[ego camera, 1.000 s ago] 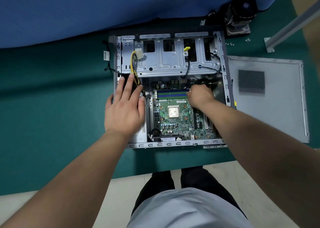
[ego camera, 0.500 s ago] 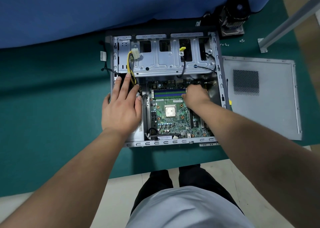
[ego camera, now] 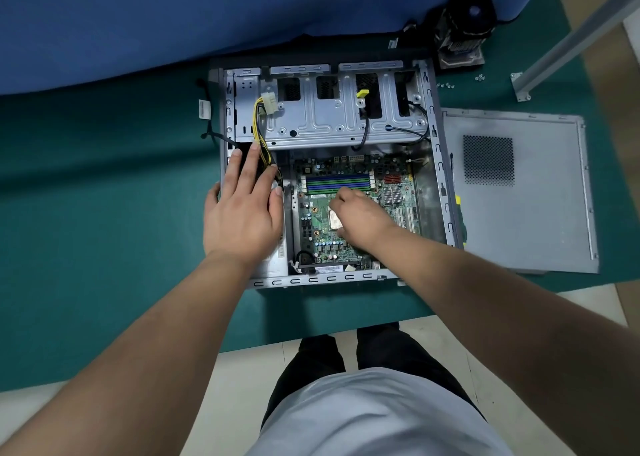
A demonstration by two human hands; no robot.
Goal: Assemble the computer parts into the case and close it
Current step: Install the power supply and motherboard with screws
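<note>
Head camera looks down on the open computer case [ego camera: 437, 165], which lies on a green mat [ego camera: 97, 220]. Its side panel [ego camera: 540, 220] lies flat just to the right. A black cooler [ego camera: 462, 28] and small screws [ego camera: 479, 77] sit behind the case. The left hand [ego camera: 242, 210] rests flat, fingers straight, on the power supply [ego camera: 273, 265] beside yellow cables [ego camera: 259, 123]. The right hand [ego camera: 360, 218] is curled over the motherboard [ego camera: 322, 237], partly hiding the processor [ego camera: 334, 221]; whether it holds something I cannot tell.
</note>
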